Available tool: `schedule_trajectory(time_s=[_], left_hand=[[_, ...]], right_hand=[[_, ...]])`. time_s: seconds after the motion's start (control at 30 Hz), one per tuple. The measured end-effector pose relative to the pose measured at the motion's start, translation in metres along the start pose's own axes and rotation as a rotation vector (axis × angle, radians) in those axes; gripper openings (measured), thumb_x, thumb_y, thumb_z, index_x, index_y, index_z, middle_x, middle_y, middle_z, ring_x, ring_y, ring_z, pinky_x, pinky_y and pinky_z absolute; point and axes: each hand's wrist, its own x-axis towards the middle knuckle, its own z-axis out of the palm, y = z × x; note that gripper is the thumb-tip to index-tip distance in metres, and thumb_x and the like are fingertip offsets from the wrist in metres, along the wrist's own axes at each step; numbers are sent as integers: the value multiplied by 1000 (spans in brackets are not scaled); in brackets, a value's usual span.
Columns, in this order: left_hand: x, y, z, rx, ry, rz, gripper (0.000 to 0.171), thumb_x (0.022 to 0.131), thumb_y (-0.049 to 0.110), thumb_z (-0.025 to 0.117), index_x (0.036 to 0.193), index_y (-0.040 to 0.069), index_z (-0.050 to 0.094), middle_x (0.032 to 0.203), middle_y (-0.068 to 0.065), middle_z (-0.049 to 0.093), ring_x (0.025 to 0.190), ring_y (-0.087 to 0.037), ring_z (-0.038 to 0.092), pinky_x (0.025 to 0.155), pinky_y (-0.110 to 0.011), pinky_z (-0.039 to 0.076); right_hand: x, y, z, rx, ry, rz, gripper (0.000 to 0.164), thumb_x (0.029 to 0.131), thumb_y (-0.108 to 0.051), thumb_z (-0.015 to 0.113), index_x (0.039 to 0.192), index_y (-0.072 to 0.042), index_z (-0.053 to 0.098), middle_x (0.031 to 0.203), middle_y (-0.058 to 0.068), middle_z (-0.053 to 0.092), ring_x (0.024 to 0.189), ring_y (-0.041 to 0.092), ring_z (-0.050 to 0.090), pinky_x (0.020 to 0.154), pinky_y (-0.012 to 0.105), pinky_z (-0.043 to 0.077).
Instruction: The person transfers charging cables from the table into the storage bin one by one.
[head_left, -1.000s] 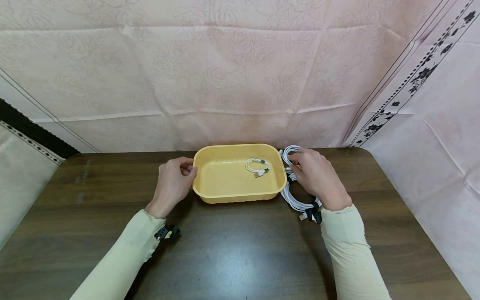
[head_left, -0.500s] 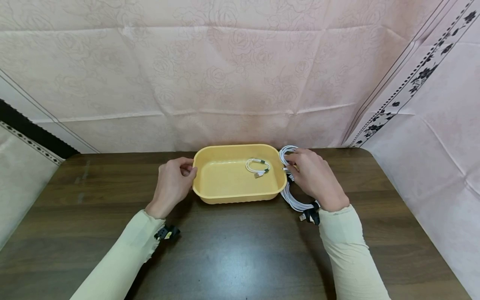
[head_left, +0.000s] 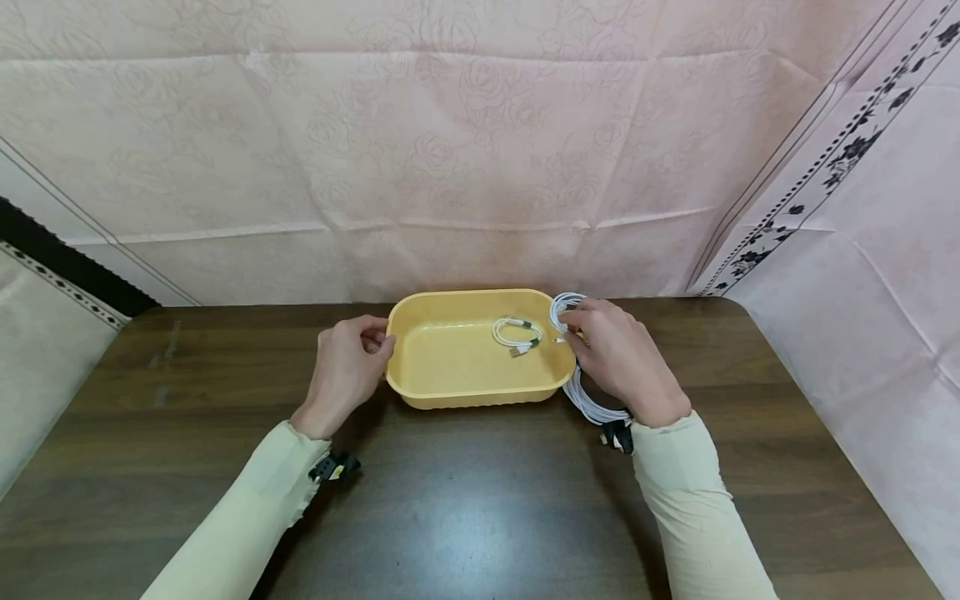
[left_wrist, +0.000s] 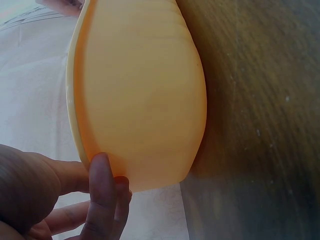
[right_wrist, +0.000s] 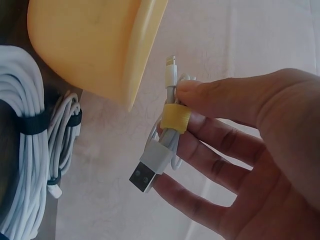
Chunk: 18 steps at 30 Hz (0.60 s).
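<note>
A shallow yellow plastic tray (head_left: 450,354) sits near the back of the table, and a small coiled white USB cable (head_left: 517,335) lies inside it. My left hand (head_left: 347,371) pinches the tray's left end, its thumb and fingers on the rim (left_wrist: 75,115). Between thumb and fingers, my right hand (head_left: 622,358) holds another coiled white charging cable (right_wrist: 167,120) by a yellow strap (right_wrist: 176,118). Its USB plug (right_wrist: 145,175) and slim connector (right_wrist: 171,70) stick out. In the head view this coil overlaps the tray's right rim.
Right of the tray lies a thick coil of white cable (head_left: 588,404) with black straps, partly under my right hand. A smaller strapped coil (right_wrist: 65,135) is beside it in the right wrist view. Patterned cloth (head_left: 450,167) hangs behind the wooden table (head_left: 465,500).
My right hand has moved left with the held cable, from beside the tray to its right rim. The left hand stays on the tray's left end.
</note>
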Motion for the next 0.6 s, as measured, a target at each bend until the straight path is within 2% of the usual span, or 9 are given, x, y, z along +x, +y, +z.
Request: schedule_trajectory(time_s=[0.27, 0.43, 0.6], left_hand=[[0, 0, 0, -10, 2, 6, 24, 97, 12, 67, 117, -1, 72, 97, -16, 74, 82, -25, 69, 64, -28, 56], [0, -1, 0, -11, -5, 2, 25, 97, 13, 67, 117, -1, 72, 98, -16, 73, 81, -25, 69, 61, -25, 55], [1, 0, 1, -7, -2, 6, 25, 97, 13, 67, 117, -1, 72, 98, -17, 74, 83, -26, 69, 66, -32, 58]], right_hand=[[2, -8, 3, -6, -1, -19, 12, 92, -5, 70, 84, -14, 68, 83, 3, 59, 79, 25, 57, 66, 41, 49], [3, -11, 4, -11, 6, -28, 10, 93, -6, 71, 86, -14, 71, 86, 3, 62, 81, 25, 58, 68, 41, 50], [3, -12, 6, -18, 14, -43, 9, 92, -5, 71, 89, -14, 72, 86, 3, 62, 80, 25, 59, 66, 42, 51]])
